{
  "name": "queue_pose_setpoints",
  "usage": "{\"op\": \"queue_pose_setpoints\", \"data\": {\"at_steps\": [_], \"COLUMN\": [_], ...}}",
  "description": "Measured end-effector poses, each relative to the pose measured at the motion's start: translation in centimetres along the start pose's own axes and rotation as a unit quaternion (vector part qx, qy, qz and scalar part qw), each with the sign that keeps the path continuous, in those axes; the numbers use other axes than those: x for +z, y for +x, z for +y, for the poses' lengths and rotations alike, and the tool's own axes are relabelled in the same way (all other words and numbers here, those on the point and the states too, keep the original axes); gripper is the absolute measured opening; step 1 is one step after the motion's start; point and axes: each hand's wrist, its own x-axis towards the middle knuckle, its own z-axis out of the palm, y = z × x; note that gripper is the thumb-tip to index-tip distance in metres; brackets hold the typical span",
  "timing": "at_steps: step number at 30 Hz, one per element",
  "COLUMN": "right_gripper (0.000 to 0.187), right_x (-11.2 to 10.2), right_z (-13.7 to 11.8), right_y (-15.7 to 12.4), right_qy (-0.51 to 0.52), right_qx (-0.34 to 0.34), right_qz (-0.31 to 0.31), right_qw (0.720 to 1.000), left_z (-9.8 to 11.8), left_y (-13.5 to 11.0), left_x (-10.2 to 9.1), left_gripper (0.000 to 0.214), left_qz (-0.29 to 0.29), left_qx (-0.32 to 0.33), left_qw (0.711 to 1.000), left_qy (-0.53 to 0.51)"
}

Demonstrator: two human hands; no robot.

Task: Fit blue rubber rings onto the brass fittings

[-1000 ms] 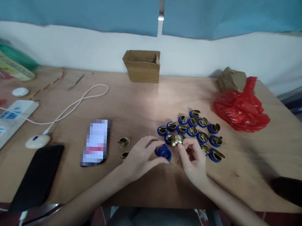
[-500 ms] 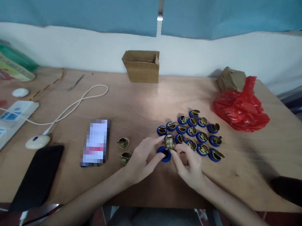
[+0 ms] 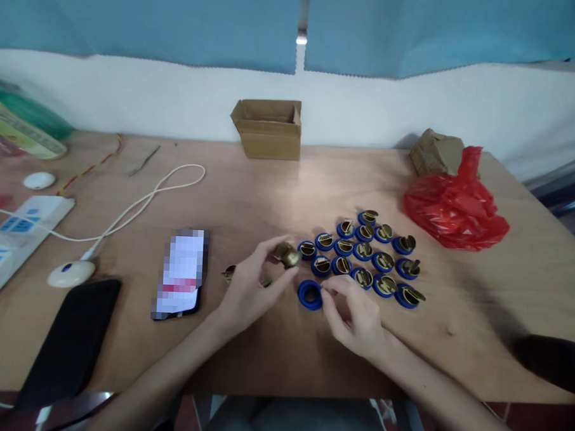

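Head view: left hand [image 3: 248,291] pinching a brass piece [image 3: 290,256], with a round blue ring [image 3: 303,301] on the table [image 3: 288,196] between the hands.
The left thumb and fingers are parted by the piece's width, gripping it above the table; the ring lies to its right and nearer, and, being round, shows no long axis. The right hand [image 3: 357,312] is nearer the ring, thumb and fingertips almost together at its right edge; whether they grip it, I cannot tell. Brass-and-blue assemblies [image 3: 344,247] stand grouped to the far right of the ring. No brand is readable: the lit phone [image 3: 183,262] is pixelated, and the power strip's blue labels [image 3: 28,214] are too small.
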Motion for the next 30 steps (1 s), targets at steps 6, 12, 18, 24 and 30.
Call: {"op": "queue_pose_setpoints", "data": {"at_steps": [6, 12, 18, 24, 30], "right_gripper": [0.019, 0.02, 0.018, 0.018, 0.016], "right_x": [-0.2, -0.3, -0.2, -0.3, -0.5], "right_z": [0.0, -0.1, 0.1, 0.2, 0.5], "right_y": [0.6, 0.8, 0.7, 0.8, 0.8], "right_qy": [-0.021, 0.007, -0.003, -0.009, -0.019], "right_qx": [0.023, 0.01, 0.009, 0.016, 0.033], "right_qz": [0.023, 0.024, 0.023, 0.049, 0.071], "right_qw": [0.999, 1.0, 1.0, 0.999, 0.997], "left_z": [-2.3, -3.2, -3.4, -2.7, -0.8], "left_y": [2.2, 2.1, 2.0, 2.7, 3.7], "left_x": [-3.6, -4.3, -4.4, -3.0, 0.8], "left_gripper": [0.032, 0.02, 0.011, 0.018, 0.026], "left_qz": [-0.045, -0.122, -0.12, -0.058, -0.168], "left_qx": [0.0, 0.019, 0.013, 0.06, 0.15], "left_qw": [0.964, 0.908, 0.916, 0.937, 0.918], "left_qy": [0.263, 0.4, 0.383, 0.339, 0.326]}}
